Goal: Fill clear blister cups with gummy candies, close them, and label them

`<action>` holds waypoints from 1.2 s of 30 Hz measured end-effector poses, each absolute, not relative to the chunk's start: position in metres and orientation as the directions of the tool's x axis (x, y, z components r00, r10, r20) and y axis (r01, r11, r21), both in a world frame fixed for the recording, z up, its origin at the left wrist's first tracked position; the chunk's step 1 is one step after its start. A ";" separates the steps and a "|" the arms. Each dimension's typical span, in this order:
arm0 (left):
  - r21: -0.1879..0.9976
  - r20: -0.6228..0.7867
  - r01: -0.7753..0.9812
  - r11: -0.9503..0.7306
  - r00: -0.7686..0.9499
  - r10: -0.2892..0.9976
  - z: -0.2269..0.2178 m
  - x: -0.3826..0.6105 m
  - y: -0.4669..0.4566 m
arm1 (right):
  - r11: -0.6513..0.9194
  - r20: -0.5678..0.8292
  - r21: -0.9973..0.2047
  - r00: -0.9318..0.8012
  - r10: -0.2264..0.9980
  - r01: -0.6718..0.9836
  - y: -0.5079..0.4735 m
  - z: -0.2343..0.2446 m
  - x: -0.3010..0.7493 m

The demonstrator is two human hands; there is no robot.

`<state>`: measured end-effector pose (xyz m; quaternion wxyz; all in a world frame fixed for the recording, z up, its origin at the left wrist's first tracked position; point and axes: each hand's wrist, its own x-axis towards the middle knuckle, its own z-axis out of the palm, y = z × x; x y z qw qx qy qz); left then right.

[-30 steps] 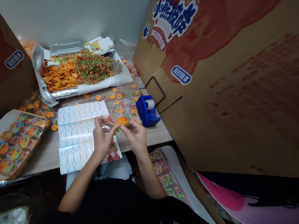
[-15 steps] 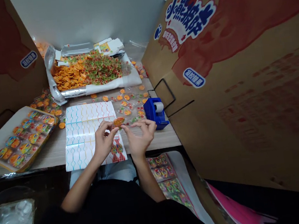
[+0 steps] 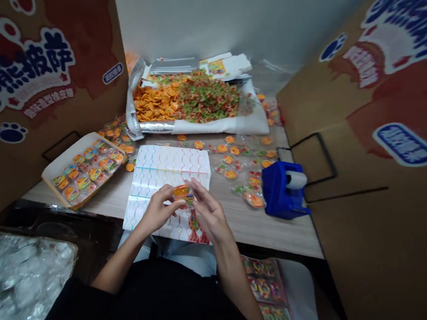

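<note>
Both hands meet over the near edge of a white sticker sheet [image 3: 168, 167] printed with wavy coloured lines. Between them is a small round clear case [image 3: 182, 192] with orange and green candy inside. My left hand [image 3: 157, 211] pinches its left side with thumb and fingers. My right hand [image 3: 211, 214] holds its right side, fingers bent around it. The sheet lies on a pale wooden table [image 3: 252, 227].
A yellow tray [image 3: 51, 173] of filled cases sits at the left. A blue tape dispenser [image 3: 283, 190] stands at the right. Loose candies [image 3: 237, 162] are scattered behind, before a foil-lined pile of orange and green candy [image 3: 187, 99]. Printed cardboard walls [image 3: 383, 161] enclose both sides. A plastic bag [image 3: 15, 285] lies near left.
The view has swung left, so the table shifted right in the picture. Both hands stayed together on the small case above the sheet's near edge.
</note>
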<state>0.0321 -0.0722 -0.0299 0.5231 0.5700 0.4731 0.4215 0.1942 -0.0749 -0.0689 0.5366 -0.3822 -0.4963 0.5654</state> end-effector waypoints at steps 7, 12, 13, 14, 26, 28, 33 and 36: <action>0.753 0.080 0.555 0.355 -0.612 0.787 -0.001 -0.120 -0.074 | 0.155 0.159 -0.986 0.068 0.985 0.060 -0.075 -0.090 0.218; 0.461 0.022 0.691 0.556 -0.636 0.772 0.008 -0.176 -0.072 | 0.288 0.234 -0.875 -0.181 0.955 0.390 -0.077 -0.105 0.242; 0.391 -0.007 0.716 0.578 -0.626 0.780 0.007 -0.176 -0.071 | 0.329 0.245 -0.831 -0.235 0.941 0.449 -0.077 -0.107 0.244; 0.323 -0.018 0.732 0.600 -0.629 0.777 0.005 -0.174 -0.070 | 0.360 0.247 -0.783 -0.279 0.928 0.507 -0.078 -0.109 0.246; 0.255 0.107 0.767 -0.588 0.582 0.806 -0.086 0.015 -0.074 | 0.448 0.227 -0.396 -0.388 0.893 0.802 -0.083 -0.124 0.241; 0.188 0.067 0.783 -0.593 0.593 0.803 -0.100 0.033 -0.072 | 0.424 0.228 -0.370 -0.362 0.904 0.827 -0.081 -0.123 0.237; 0.159 0.077 0.812 -0.561 0.556 0.827 -0.106 0.034 -0.070 | 0.384 0.298 -0.339 -0.289 0.910 0.859 -0.080 -0.118 0.221; 0.169 0.096 0.821 -0.546 0.537 0.838 -0.105 0.033 -0.072 | 0.387 0.338 -0.316 -0.279 0.899 0.866 -0.085 -0.119 0.217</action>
